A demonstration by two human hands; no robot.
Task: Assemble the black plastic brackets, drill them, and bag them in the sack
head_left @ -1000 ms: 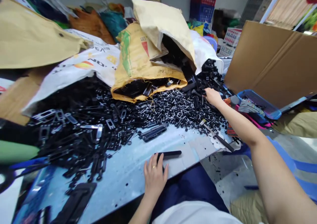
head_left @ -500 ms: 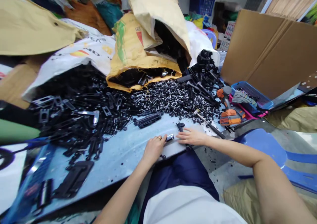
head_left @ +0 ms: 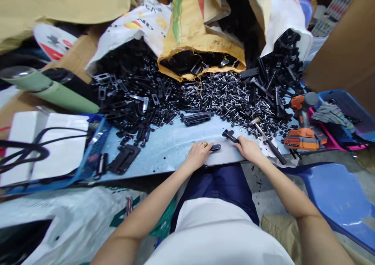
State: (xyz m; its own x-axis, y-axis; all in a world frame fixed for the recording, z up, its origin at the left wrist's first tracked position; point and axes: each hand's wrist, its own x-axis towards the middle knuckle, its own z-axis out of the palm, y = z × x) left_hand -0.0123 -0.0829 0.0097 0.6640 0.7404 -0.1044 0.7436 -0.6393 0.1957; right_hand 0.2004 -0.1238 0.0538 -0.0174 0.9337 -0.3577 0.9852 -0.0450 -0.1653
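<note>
Near the front edge of the blue-topped table [head_left: 172,148], my left hand [head_left: 199,154] is closed on a small dark elongated part [head_left: 215,147] whose rounded end sticks out to the right. My right hand [head_left: 249,148] grips the near end of a black plastic part [head_left: 230,136], which points away to the upper left. The two parts are a short way apart. A hammer [head_left: 268,140] lies just right of my right hand. Beyond both hands, a black slotted part [head_left: 197,118] rests at the edge of a heap of screws [head_left: 216,97].
An orange cordless drill [head_left: 303,124] stands at the right, beside a blue basket [head_left: 341,97]. Black parts [head_left: 131,97] spill from sacks [head_left: 202,38] at the back. Left are a black block [head_left: 124,159] and a blue crate [head_left: 99,136]. A blue chair [head_left: 336,194] stands at right.
My view has tilted down and turned left. My right hand, earlier stretched flat over the black part, now has its fingers closed around that part's near end. My left hand keeps its dark part.
</note>
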